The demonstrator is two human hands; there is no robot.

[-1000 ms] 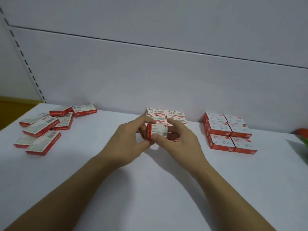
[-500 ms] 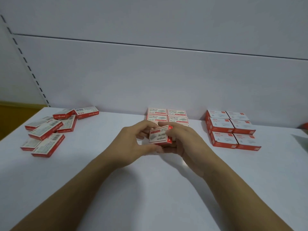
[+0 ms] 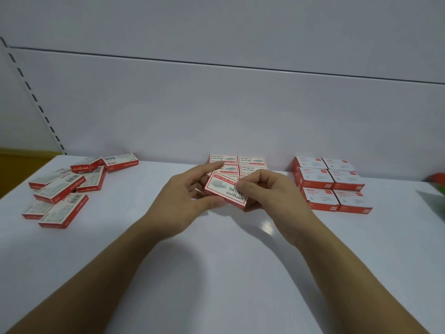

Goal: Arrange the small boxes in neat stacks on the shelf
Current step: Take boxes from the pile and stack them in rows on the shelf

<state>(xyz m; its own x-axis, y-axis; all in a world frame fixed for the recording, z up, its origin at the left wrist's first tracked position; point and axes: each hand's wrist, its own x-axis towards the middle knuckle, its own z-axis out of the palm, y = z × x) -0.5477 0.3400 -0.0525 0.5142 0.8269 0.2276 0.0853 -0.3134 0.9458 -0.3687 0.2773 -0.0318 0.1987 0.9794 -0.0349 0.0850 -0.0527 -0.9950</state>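
Several loose boxes [image 3: 65,189], red and white, lie scattered at the left end of the white shelf [image 3: 216,273]; some overlap and several show barcodes.

Left hand [image 3: 183,201]: grips the left end of the held box [image 3: 226,190], thumb at the near edge, index finger stretched along the far side.

Held box: tilted, print upside down to the camera, raised above the shelf just in front of the middle stack [image 3: 250,162], which sits against the back panel.

Right hand [image 3: 272,196]: pinches the right end, thumb on top, fingers curled beneath.

Right stack [image 3: 330,184]: neat, two across, well apart from the hands.

Far right edge: red-and-green object [image 3: 438,183], cut off.
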